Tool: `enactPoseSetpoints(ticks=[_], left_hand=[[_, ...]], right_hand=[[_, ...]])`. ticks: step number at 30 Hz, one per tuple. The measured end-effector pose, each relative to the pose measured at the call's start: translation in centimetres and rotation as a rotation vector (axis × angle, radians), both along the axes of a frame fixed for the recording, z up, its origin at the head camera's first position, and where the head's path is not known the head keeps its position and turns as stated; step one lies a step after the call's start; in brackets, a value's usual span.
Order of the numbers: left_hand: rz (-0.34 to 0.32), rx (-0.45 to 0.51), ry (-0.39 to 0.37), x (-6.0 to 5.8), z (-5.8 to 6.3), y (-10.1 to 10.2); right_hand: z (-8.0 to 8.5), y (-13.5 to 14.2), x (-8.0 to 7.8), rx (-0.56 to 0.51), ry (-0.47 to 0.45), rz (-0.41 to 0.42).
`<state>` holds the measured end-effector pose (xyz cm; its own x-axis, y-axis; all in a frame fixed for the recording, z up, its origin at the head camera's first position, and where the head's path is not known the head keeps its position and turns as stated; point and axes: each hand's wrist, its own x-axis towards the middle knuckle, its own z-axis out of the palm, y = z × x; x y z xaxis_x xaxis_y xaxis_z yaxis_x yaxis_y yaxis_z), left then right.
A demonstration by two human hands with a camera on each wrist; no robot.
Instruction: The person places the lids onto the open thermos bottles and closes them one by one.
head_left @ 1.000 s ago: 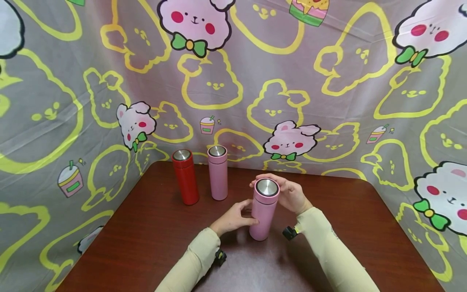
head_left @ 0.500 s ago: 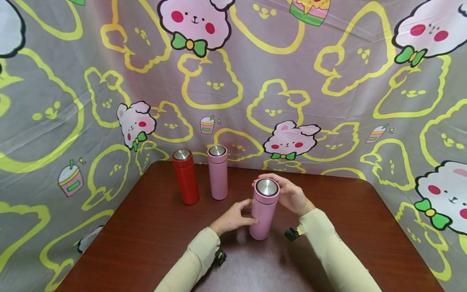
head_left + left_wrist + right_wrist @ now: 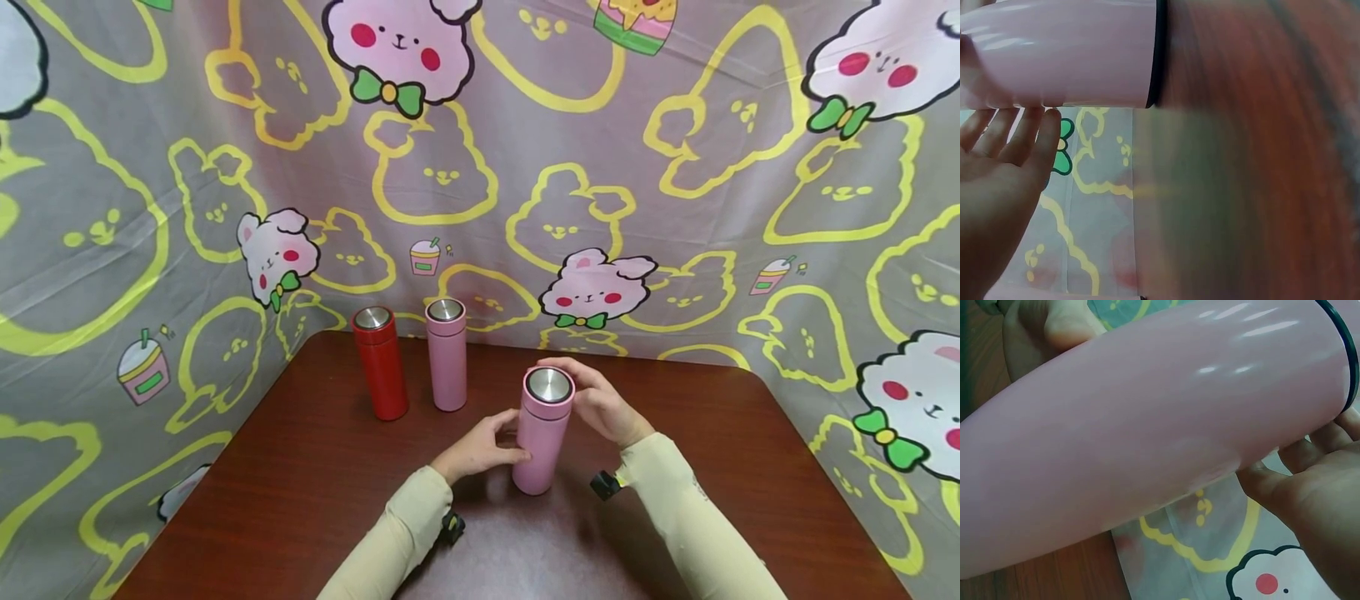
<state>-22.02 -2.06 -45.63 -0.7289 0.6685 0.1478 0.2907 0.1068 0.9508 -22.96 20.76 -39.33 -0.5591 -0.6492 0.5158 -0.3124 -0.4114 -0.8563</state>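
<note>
A pink thermos bottle (image 3: 542, 442) with a silver-topped lid (image 3: 550, 386) stands in front of me, leaning slightly. My left hand (image 3: 480, 447) grips its body from the left, the thumb across the near side. Around the lid, from behind and the right, curl the fingers of my right hand (image 3: 603, 404); the bottle partly hides them. In the left wrist view the bottle (image 3: 1072, 53) crosses the top, with my left hand (image 3: 997, 175) beneath it. In the right wrist view, fingers of my right hand (image 3: 1310, 481) reach behind the bottle (image 3: 1147, 419) near the dark lid seam.
Two more thermos bottles stand upright further back on the left: a red bottle (image 3: 384, 375) and a second pink bottle (image 3: 447, 367). The brown wooden table (image 3: 300, 500) ends against a cartoon-print curtain (image 3: 465, 183) at the back and sides.
My right hand has shifted slightly right around the lid, its fingertips sliding out of sight on the left. My left hand and the bottle stay in place.
</note>
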Motion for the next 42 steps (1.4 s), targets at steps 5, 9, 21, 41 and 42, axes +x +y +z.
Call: enactPoseSetpoints(ticks=[5,9,21,41,42], left_hand=[[-0.021,0.017,0.005,-1.1,-1.8,0.4],[-0.036,0.039,0.007,-1.2,-2.0,0.6],[0.018,-0.008,0.08,-0.8,-1.9,0.8],[0.121,-0.045,0.175,-0.5,-1.9,0.8],[0.122,-0.046,0.176,-0.4,-1.9,0.8]], right_hand=[[-0.2,0.2,0.0,0.021,-0.003,-0.019],[-0.1,0.2,0.0,0.029,0.004,-0.019],[0.3,0.9,0.7,0.133,0.022,-0.153],[0.3,0.3,2.6,0.28,0.149,-0.591],[0.2,0.2,2.6,0.276,0.15,-0.605]])
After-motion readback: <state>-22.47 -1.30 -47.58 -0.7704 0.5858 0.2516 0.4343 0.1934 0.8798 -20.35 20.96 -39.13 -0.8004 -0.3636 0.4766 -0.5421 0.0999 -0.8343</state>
